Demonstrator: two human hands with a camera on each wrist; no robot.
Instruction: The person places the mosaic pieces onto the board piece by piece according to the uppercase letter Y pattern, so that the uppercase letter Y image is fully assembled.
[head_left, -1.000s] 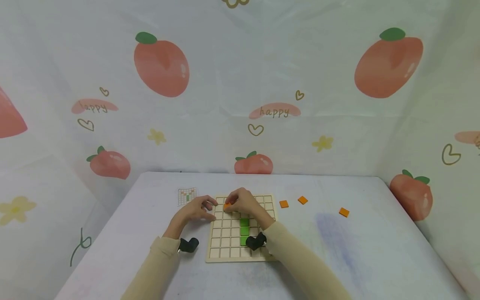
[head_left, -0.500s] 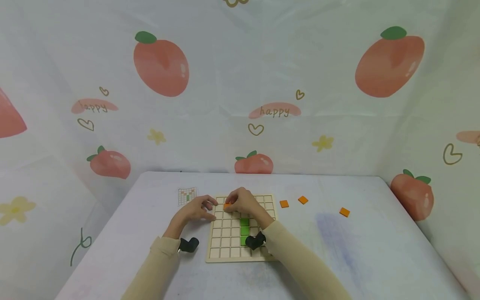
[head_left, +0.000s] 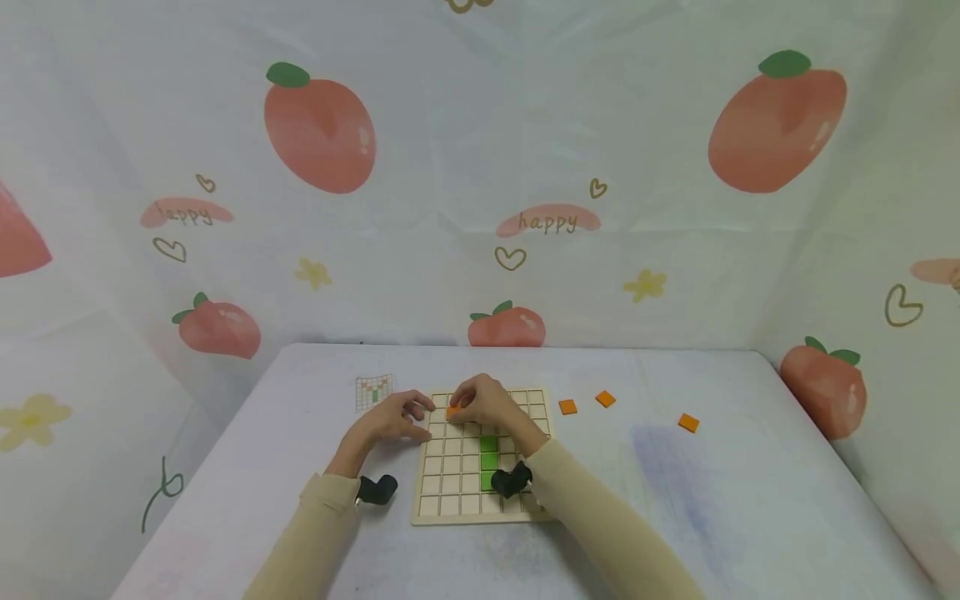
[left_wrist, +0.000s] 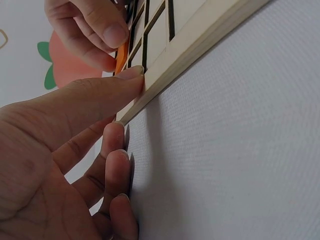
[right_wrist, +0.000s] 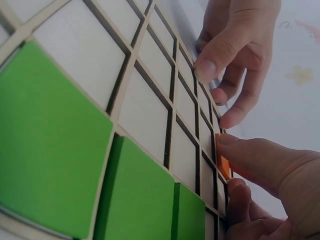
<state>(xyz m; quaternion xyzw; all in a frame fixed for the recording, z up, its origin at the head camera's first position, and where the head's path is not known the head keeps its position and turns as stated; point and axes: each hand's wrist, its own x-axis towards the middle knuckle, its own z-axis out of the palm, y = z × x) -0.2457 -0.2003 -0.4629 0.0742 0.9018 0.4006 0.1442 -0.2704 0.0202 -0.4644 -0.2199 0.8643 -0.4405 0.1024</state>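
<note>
A pale wooden grid board lies on the table. Near its far left corner my right hand pinches a small orange square tile between thumb and fingers, at one of the cells. Whether the tile is fully seated cannot be told. My left hand is at the board's left side, fingers loosely bent and spread. In the left wrist view its thumb touches the board's rim, and the other fingers stay beside the edge. Several green tiles sit in a column of the board, partly hidden by my right arm.
Right of the board lie three loose orange tiles, a near one, a farther one and one at far right. A small printed grid card lies behind my left hand. A fruit-patterned cloth hangs behind the table.
</note>
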